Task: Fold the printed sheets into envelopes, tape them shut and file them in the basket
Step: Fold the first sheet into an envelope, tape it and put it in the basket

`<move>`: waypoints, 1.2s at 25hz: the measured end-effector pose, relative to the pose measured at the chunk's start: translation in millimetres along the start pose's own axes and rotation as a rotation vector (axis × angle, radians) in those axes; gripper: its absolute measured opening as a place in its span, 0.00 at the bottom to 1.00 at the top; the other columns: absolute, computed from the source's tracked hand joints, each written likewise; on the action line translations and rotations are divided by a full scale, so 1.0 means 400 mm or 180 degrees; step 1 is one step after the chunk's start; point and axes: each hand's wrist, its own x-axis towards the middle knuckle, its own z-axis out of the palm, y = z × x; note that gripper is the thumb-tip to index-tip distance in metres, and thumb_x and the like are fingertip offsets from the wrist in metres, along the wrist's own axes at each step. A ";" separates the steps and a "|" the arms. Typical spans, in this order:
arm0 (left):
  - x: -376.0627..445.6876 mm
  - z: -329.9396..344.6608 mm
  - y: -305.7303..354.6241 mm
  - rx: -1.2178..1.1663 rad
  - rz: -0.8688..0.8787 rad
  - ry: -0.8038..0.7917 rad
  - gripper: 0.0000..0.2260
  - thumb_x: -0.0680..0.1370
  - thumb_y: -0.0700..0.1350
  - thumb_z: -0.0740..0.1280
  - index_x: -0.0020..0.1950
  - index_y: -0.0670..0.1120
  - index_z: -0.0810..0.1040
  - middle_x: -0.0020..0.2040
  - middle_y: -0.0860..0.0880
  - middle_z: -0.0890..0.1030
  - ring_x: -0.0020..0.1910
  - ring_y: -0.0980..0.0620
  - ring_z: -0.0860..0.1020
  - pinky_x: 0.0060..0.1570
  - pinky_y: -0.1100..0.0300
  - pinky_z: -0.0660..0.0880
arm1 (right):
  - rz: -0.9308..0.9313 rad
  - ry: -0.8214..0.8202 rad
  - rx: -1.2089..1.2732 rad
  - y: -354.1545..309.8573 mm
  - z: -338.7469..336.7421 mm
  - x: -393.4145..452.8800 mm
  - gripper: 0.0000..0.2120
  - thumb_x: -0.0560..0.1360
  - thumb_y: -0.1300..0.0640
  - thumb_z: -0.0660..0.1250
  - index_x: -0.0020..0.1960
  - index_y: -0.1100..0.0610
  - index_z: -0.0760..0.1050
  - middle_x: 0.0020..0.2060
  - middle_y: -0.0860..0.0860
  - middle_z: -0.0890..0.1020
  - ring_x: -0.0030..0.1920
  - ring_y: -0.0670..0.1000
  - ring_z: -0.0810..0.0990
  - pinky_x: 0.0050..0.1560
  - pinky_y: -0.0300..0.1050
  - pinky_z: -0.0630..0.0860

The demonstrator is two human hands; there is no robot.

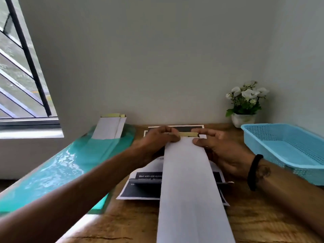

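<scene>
A long white folded sheet [189, 181] lies lengthwise down the middle of the wooden tabletop [129, 223], running from the near edge of the view to the far end, where both hands meet. It rests on a stack of printed sheets [140, 190] with dark blocks and white lettering; these show on both sides of it and beyond its far end.

A strip of yellowish tape [188, 134] spans the far end of the folded sheet. The left hand [157, 139] pinches the tape's left end, fingers curled together on it. The right hand [219, 148] has its fingertips [197, 131] pressed on the tape's right end and its thumb on the sheet's right edge. A black band [254, 171] circles the right wrist.

To the left lies a green board [57, 169], glossy and angled toward the far wall. On its far end sits 1 folded envelope [110, 128], white, with yellowish tape along its far edge; whether a 2nd lies beside it is unclear.

On the right stands a blue perforated basket [263, 142], its inside bare as far as it shows. Behind it, against the wall, is a small white pot of white flowers [245, 102]. A barred window [22, 67] fills the upper left.
</scene>
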 end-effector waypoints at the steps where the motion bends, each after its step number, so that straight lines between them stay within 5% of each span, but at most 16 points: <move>1: -0.001 -0.002 -0.020 -0.0066 0.0066 0.0014 0.05 0.79 0.35 0.70 0.50 0.45 0.81 0.42 0.46 0.81 0.37 0.51 0.80 0.34 0.61 0.79 | -0.0001 -0.0011 -0.0164 0.004 0.000 -0.001 0.15 0.78 0.69 0.70 0.63 0.59 0.81 0.53 0.64 0.87 0.44 0.56 0.87 0.37 0.44 0.85; 5: -0.016 -0.027 -0.048 0.0125 0.0515 0.0129 0.04 0.80 0.38 0.71 0.49 0.45 0.85 0.48 0.48 0.86 0.45 0.50 0.83 0.39 0.63 0.80 | 0.0015 0.0104 -0.0559 0.018 0.007 0.007 0.10 0.79 0.67 0.69 0.58 0.63 0.84 0.52 0.63 0.87 0.43 0.55 0.86 0.40 0.43 0.86; 9: -0.045 -0.028 -0.048 0.2297 0.1553 0.0563 0.09 0.81 0.54 0.71 0.52 0.50 0.87 0.51 0.55 0.87 0.45 0.57 0.83 0.41 0.77 0.70 | 0.0042 0.0172 -0.0697 0.007 0.017 -0.001 0.16 0.77 0.51 0.73 0.57 0.63 0.84 0.51 0.62 0.88 0.47 0.58 0.87 0.47 0.48 0.85; 11: -0.052 -0.014 -0.055 0.2804 0.2091 0.0684 0.14 0.82 0.56 0.68 0.52 0.48 0.88 0.53 0.52 0.84 0.48 0.55 0.80 0.44 0.73 0.69 | -0.0069 0.0400 -0.1022 -0.006 0.017 0.008 0.20 0.77 0.42 0.71 0.52 0.59 0.87 0.48 0.59 0.89 0.43 0.53 0.88 0.47 0.47 0.85; 15: -0.060 0.002 -0.031 0.1821 0.1626 0.0581 0.28 0.83 0.65 0.60 0.43 0.45 0.88 0.36 0.50 0.86 0.33 0.54 0.82 0.41 0.54 0.81 | 0.0055 0.0336 -0.1327 -0.051 0.012 0.034 0.32 0.73 0.26 0.63 0.47 0.53 0.88 0.53 0.57 0.88 0.53 0.60 0.85 0.67 0.56 0.76; 19: -0.079 0.000 0.001 0.0837 0.0941 0.0297 0.29 0.78 0.69 0.64 0.47 0.45 0.89 0.39 0.47 0.88 0.35 0.49 0.87 0.39 0.54 0.86 | 0.0240 0.0164 -0.0980 -0.084 0.064 0.035 0.33 0.83 0.36 0.54 0.42 0.59 0.84 0.39 0.57 0.86 0.36 0.52 0.83 0.44 0.47 0.78; 22: -0.079 -0.015 0.008 0.0433 0.0688 0.0159 0.27 0.77 0.69 0.67 0.49 0.44 0.89 0.42 0.45 0.89 0.38 0.46 0.88 0.40 0.53 0.85 | 0.0283 0.0174 -0.1172 -0.113 0.112 0.053 0.39 0.82 0.34 0.52 0.61 0.68 0.81 0.54 0.64 0.84 0.48 0.59 0.81 0.59 0.53 0.75; 24: -0.074 -0.031 0.017 0.0241 0.0539 0.0262 0.26 0.77 0.66 0.70 0.50 0.42 0.88 0.44 0.43 0.89 0.39 0.44 0.88 0.39 0.54 0.85 | 0.0399 0.0186 -0.1303 -0.149 0.143 0.061 0.40 0.83 0.33 0.49 0.71 0.68 0.74 0.56 0.65 0.83 0.49 0.60 0.80 0.63 0.55 0.74; 27: -0.051 -0.057 0.019 -0.0067 0.0308 0.0511 0.22 0.79 0.58 0.71 0.55 0.38 0.85 0.51 0.41 0.87 0.46 0.43 0.87 0.45 0.53 0.85 | 0.0508 -0.0004 -0.1265 -0.204 0.179 0.082 0.35 0.84 0.35 0.46 0.76 0.60 0.66 0.32 0.56 0.86 0.30 0.55 0.82 0.35 0.41 0.79; 28: -0.045 -0.064 0.018 -0.0188 0.0240 0.0569 0.20 0.81 0.56 0.71 0.58 0.38 0.84 0.54 0.41 0.86 0.50 0.43 0.86 0.47 0.53 0.84 | 0.0573 -0.0054 -0.1300 -0.212 0.194 0.087 0.36 0.83 0.33 0.47 0.76 0.61 0.65 0.31 0.56 0.85 0.28 0.55 0.81 0.32 0.40 0.77; 30: -0.040 -0.073 0.023 -0.0723 0.0043 0.0479 0.21 0.83 0.56 0.67 0.65 0.40 0.80 0.59 0.41 0.84 0.55 0.43 0.84 0.55 0.50 0.82 | 0.0727 -0.0247 -0.1327 -0.206 0.223 0.101 0.40 0.81 0.29 0.49 0.74 0.60 0.71 0.42 0.59 0.85 0.37 0.57 0.81 0.41 0.47 0.77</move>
